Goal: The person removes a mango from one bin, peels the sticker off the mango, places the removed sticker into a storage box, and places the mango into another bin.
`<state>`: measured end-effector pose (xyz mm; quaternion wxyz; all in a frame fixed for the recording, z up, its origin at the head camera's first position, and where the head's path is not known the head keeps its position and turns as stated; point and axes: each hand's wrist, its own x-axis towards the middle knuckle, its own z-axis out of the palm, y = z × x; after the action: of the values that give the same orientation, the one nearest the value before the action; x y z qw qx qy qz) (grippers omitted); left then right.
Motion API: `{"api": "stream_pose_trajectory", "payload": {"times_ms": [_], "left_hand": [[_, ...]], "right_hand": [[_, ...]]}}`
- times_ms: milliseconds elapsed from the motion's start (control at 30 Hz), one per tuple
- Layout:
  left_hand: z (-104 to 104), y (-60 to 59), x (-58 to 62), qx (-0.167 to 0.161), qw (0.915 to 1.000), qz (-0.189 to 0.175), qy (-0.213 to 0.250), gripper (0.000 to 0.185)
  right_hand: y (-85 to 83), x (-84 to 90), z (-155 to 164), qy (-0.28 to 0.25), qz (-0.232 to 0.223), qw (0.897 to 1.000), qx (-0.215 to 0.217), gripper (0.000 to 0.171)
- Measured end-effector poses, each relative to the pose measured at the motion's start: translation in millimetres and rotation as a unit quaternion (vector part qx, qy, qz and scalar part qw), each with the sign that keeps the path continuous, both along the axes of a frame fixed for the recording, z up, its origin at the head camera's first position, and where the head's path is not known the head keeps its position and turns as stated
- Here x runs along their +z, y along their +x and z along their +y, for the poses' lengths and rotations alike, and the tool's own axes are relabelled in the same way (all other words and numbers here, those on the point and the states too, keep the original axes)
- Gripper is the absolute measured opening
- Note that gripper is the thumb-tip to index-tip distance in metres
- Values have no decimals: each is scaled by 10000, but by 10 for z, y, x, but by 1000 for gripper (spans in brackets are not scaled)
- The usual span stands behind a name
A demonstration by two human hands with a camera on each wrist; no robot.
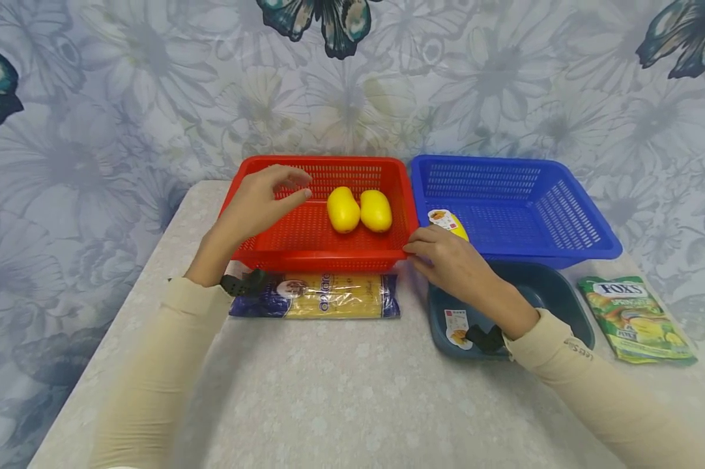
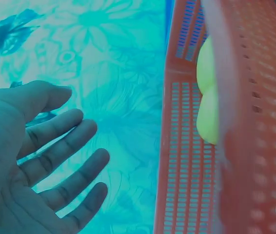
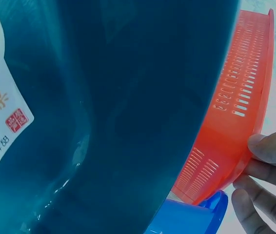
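A red basket stands mid-table with two yellow fruits lying side by side in it. My left hand hovers over the basket's left part with relaxed, spread fingers and holds nothing. In the left wrist view the left hand shows an empty palm beside the red basket and the fruits. My right hand lies at the basket's near right corner, fingertips touching the rim. The right wrist view shows the right hand beside the red basket.
A blue basket stands right of the red one, with a yellow stickered fruit in its near left corner. A dark tray lies under my right wrist. A spaghetti packet lies before the red basket; a green sweets packet lies far right.
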<state>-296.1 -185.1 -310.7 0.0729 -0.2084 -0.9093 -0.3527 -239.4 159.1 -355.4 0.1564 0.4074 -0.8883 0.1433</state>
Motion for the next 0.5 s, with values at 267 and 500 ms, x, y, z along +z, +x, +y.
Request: {"api": "stream_pose_trajectory", "payload": {"times_ms": [267, 500], "left_hand": [[-230, 322, -195, 380, 9964, 509, 556, 32], [-389, 561, -319, 711, 9925, 684, 715, 33]], "right_hand": [[7, 0, -4, -2, 10, 10000, -43, 19], [15, 6, -16, -5, 5, 10000, -76, 20]]}}
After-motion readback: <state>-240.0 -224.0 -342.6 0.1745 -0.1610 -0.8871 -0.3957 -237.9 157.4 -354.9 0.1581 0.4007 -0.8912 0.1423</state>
